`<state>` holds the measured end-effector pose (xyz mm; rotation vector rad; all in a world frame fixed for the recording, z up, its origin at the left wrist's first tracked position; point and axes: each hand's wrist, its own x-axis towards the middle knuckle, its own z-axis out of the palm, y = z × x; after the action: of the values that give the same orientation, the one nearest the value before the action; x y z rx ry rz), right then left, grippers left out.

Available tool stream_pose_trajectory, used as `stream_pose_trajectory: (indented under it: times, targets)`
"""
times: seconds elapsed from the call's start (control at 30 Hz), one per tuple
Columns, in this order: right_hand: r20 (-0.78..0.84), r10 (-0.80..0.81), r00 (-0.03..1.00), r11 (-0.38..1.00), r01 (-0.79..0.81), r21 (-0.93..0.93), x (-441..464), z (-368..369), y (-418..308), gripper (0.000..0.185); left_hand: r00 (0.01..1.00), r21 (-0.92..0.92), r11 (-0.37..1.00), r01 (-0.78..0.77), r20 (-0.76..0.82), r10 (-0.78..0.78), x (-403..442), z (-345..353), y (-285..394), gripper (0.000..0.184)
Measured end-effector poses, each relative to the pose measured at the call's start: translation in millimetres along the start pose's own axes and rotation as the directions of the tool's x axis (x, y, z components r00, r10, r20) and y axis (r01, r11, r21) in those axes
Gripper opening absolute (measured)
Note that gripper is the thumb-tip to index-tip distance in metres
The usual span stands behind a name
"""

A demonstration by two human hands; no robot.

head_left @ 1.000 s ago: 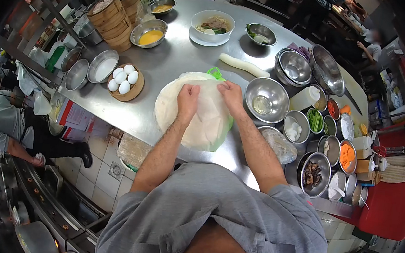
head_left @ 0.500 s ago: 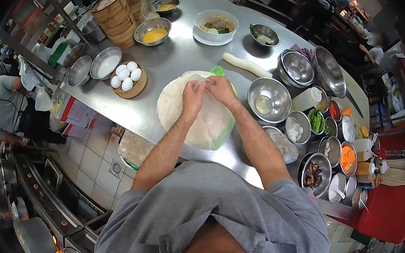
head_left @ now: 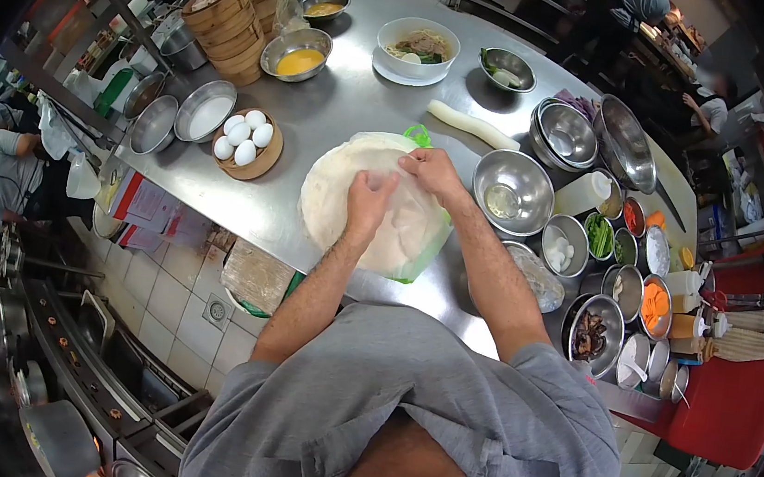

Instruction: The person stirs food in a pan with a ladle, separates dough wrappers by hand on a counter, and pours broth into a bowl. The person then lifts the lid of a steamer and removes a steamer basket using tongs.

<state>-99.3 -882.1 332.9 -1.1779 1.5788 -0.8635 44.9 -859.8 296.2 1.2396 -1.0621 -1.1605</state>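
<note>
Cream-coloured, round, thin dough-like sheets [head_left: 401, 233] lie on shiny grey steel table [head_left: 259, 212]. Bare left hand [head_left: 370, 204] and bare right hand [head_left: 435, 173] over them: fingers curled, can't tell if gripping. Best: pinch lightly, pull evenly, avoid tearing.

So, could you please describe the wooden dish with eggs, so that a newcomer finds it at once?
On the big steel table, find the large pale disc at its near side. Look left, stopping before two steel bowls. Unlike these, the dish is wooden and holds white eggs.
</note>
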Motion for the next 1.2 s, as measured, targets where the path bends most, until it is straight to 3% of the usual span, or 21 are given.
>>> stream_pose_trajectory:
  times: [0.07, 0.1, 0.17, 0.23, 0.33, 0.37, 0.43, 0.47, 0.5, 0.53, 0.57, 0.6, 0.63, 0.7, 0.73, 0.8, 0.93, 1.03, 1.13, 1.2]
  targets:
    - [0.017, -0.038, 0.999, 0.999, 0.038, -0.034, -7.8, -0.5, -18.1, 0.026, 0.918, 0.025, 0.959, 0.282, 0.284, -0.277, -10.7, -10.1, 16.6, 0.026]
    - [0.033, -0.075, 0.997, 0.995, 0.077, -0.062, -14.1, 0.0, -31.3, 0.025, 0.917, 0.024, 0.959, 0.282, 0.286, -0.277, -15.1, -14.9, 22.5, 0.026]
    - [0.082, -0.092, 0.992, 0.994, 0.096, -0.047, -30.9, 3.9, -59.3, 0.024, 0.959, -0.359, 0.916, 0.179, 0.271, -0.081, -21.5, -27.0, 33.1, 0.025]
    - [0.133, -0.111, 0.985, 0.993, 0.115, -0.027, -39.7, 15.2, -75.6, 0.023, 0.968, -0.377, 0.918, 0.121, 0.250, -0.025, -18.1, -49.6, 45.5, 0.024]
    - [0.239, -0.122, 0.963, 0.883, -0.004, 0.469, -53.6, 35.5, -98.2, 0.021, 0.975, -0.353, 0.936, 0.010, 0.211, 0.069, -16.9, -75.2, 101.5, 0.022]
    - [0.246, -0.125, 0.961, 0.883, -0.005, 0.469, -65.0, 38.4, -109.9, 0.021, 0.974, -0.310, 0.950, -0.040, 0.200, 0.106, -18.7, -80.3, 124.6, 0.021]
    - [0.101, -0.102, 0.990, 0.640, -0.013, 0.769, -84.1, 44.8, -125.6, 0.019, 0.964, -0.212, 0.975, -0.064, 0.239, 0.115, -18.7, -85.2, 158.0, 0.022]
    - [0.106, -0.105, 0.989, 0.640, -0.014, 0.768, -88.9, 47.2, -120.3, 0.019, 0.951, -0.115, 0.990, -0.086, 0.288, 0.116, -16.1, -86.0, 165.6, 0.022]
    - [0.015, -0.080, 0.997, 0.658, 0.041, 0.752, -91.2, 46.1, -108.5, 0.019, 0.951, -0.116, 0.989, -0.090, 0.285, 0.120, -11.3, -83.3, 162.6, 0.022]
    - [-0.080, -0.053, 0.995, 0.676, 0.095, 0.731, -89.6, 42.9, -93.5, 0.019, 0.937, 0.085, 0.987, -0.138, 0.333, 0.102, -5.8, -77.0, 152.0, 0.024]
    - [-0.137, -0.004, 0.991, 0.817, 0.082, 0.571, -81.7, 38.2, -67.7, 0.021, 0.923, 0.280, 0.941, -0.189, 0.378, 0.073, -0.3, -69.7, 136.6, 0.026]
    - [-0.204, 0.034, 0.978, 0.920, 0.049, 0.388, -71.1, 34.4, -35.9, 0.023, 0.895, 0.354, 0.900, -0.253, 0.438, 0.080, 8.4, -61.7, 104.5, 0.029]
    - [-0.212, 0.039, 0.977, 0.920, 0.048, 0.390, -58.2, 33.3, -1.8, 0.023, 0.862, 0.420, 0.850, -0.320, 0.501, 0.077, 14.2, -53.8, 69.8, 0.031]
    - [-0.338, -0.043, 0.940, 0.999, 0.048, 0.006, -40.9, 29.9, 50.8, 0.027, 0.864, 0.496, 0.808, -0.316, 0.503, 0.029, 11.1, -39.4, 27.0, 0.030]
    - [-0.350, -0.034, 0.936, 0.999, 0.040, 0.010, -44.1, 27.6, 52.9, 0.027, 0.872, 0.571, 0.760, -0.311, 0.490, -0.012, 8.6, -34.1, 17.8, 0.029]
    - [-0.409, -0.194, 0.892, 0.979, 0.149, -0.140, -49.3, 25.2, 48.1, 0.025, 0.881, 0.578, 0.756, -0.307, 0.474, -0.005, 4.8, -26.9, 19.4, 0.028]
    - [-0.375, -0.173, 0.911, 0.984, 0.149, -0.093, -41.4, 25.2, 41.3, 0.024, 0.911, 0.558, 0.783, -0.273, 0.413, 0.023, 0.3, -19.0, 20.0, 0.026]
    - [-0.375, -0.150, 0.915, 0.977, 0.079, -0.196, -33.9, 25.9, 51.5, 0.026, 0.940, 0.528, 0.820, -0.220, 0.339, 0.034, 1.0, -11.3, 8.6, 0.029]
    - [-0.405, -0.155, 0.901, 0.985, 0.109, -0.133, -37.9, 29.7, 52.4, 0.025, 0.944, 0.525, 0.808, -0.268, 0.310, 0.111, -9.3, -4.3, 15.5, 0.037]
    - [-0.427, -0.128, 0.895, 0.991, 0.096, -0.095, -41.7, 30.8, 48.5, 0.024, 0.947, 0.570, 0.782, -0.254, 0.312, 0.080, -9.2, -3.9, 20.1, 0.037]
